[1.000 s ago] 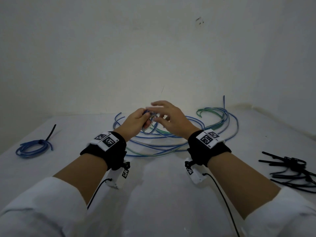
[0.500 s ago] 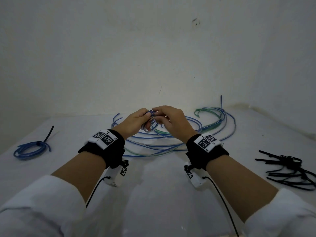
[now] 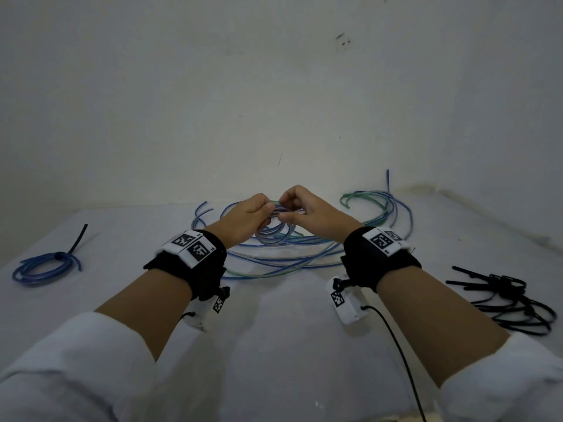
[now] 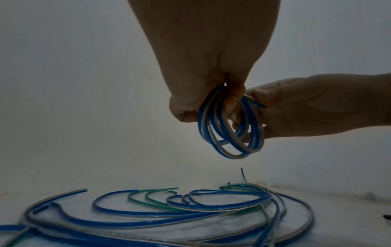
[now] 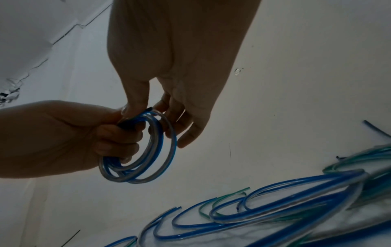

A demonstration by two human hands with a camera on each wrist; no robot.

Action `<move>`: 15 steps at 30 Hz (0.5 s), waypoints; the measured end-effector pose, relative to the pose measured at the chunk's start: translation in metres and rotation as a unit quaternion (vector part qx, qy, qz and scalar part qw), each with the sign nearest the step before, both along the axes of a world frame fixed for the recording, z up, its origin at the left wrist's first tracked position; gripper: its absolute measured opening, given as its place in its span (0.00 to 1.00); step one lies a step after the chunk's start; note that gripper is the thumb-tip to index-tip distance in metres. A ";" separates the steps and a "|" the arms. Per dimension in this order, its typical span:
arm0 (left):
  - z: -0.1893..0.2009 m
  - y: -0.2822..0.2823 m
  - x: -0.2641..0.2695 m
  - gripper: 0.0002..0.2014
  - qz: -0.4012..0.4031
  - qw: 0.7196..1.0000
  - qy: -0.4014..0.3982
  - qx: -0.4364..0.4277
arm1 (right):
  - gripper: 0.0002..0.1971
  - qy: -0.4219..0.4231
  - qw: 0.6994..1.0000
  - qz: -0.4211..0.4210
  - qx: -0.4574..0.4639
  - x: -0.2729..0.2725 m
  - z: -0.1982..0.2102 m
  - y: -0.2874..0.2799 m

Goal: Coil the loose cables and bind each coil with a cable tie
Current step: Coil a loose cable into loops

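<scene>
Above counter [image 3: 274, 345], your left hand [image 3: 243, 219] and right hand [image 3: 307, 213] both pinched small blue-and-clear cable coil [image 4: 230, 130], untied. Loosen either pinch and springy loops could unwind, dropping into loose cables [image 3: 289, 257]; cable ties [image 3: 511, 300] lay well apart.

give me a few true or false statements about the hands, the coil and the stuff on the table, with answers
1. Both hands hold a small blue coil above the table. True: the left hand and right hand both grip it.
2. A tied blue coil lies at the far left. True.
3. The black cable ties lie left of the arms. False: they lie at the right.
4. The loose cables on the table are all red. False: they are blue and green.
</scene>
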State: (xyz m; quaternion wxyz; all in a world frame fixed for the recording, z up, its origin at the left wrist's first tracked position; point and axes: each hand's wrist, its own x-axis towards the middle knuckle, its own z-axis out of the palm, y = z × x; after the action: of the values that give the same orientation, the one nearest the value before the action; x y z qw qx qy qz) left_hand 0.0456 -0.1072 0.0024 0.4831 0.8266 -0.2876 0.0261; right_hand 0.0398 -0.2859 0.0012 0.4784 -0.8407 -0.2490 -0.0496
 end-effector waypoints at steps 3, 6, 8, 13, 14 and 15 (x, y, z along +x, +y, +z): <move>0.000 -0.005 -0.001 0.10 0.004 1.000 0.018 -0.019 | 0.10 0.045 0.998 0.017 0.033 -0.001 -0.001 -0.002; 0.000 -0.010 -0.003 0.06 -0.002 0.999 0.036 -0.035 | 0.09 0.058 0.996 0.023 0.060 -0.004 -0.002 -0.005; 0.000 -0.013 -0.004 0.04 -0.010 0.997 0.055 -0.058 | 0.08 0.047 0.996 0.010 0.073 -0.008 0.000 -0.007; 0.004 -0.025 -0.002 0.14 -0.078 0.987 0.123 -0.074 | 0.06 0.003 0.993 -0.050 0.109 -0.015 0.003 -0.021; 0.005 -0.029 -0.002 0.15 -0.094 0.982 0.142 -0.086 | 0.05 -0.002 0.992 -0.057 0.112 -0.017 0.003 -0.026; 0.007 -0.034 -0.003 0.16 -0.106 0.976 0.161 -0.100 | 0.05 -0.006 0.991 -0.064 0.114 -0.018 0.003 -0.030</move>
State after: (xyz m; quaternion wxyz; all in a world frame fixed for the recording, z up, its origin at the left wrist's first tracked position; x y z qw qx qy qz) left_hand 0.0428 -0.1410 0.0091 0.6035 0.7321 -0.2878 -0.1304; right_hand 0.0213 -0.3162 0.0042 0.5655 -0.7943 -0.1907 -0.1134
